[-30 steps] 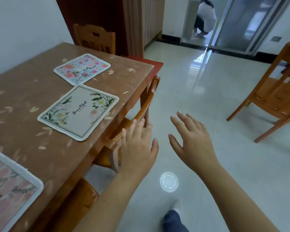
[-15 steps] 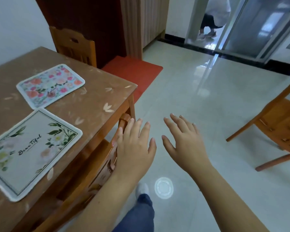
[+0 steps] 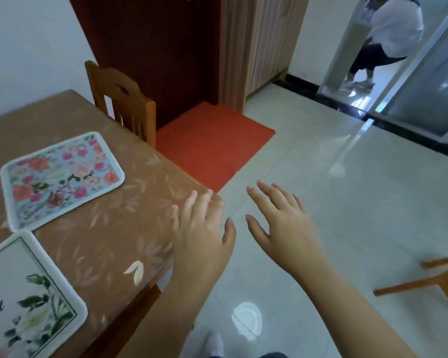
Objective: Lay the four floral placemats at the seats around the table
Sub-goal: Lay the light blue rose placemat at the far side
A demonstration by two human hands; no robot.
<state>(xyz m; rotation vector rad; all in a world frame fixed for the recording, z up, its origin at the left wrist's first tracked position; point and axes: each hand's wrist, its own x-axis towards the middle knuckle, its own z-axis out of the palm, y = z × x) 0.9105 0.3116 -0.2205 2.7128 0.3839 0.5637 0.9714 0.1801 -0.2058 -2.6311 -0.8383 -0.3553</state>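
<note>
A blue placemat with pink and red roses [image 3: 60, 177] lies flat on the brown table [image 3: 119, 228] near its far end. A cream placemat with green leaves and script lettering [image 3: 29, 303] lies nearer me at the lower left, partly cut off by the frame. My left hand [image 3: 202, 233] hovers palm down over the table's right corner, fingers spread, holding nothing. To its right, my right hand [image 3: 282, 223] is spread out over the floor, empty too.
A wooden chair [image 3: 122, 99] stands at the table's far end before a dark red door. A red mat [image 3: 212, 148] lies on the glossy tiled floor. Another wooden chair's legs [image 3: 429, 280] show at the right. A person crouches in the far doorway [image 3: 388, 34].
My view has shifted along the table towards its far end. The pink placemat and the side chair have left the frame. Both hands stay empty and spread.
</note>
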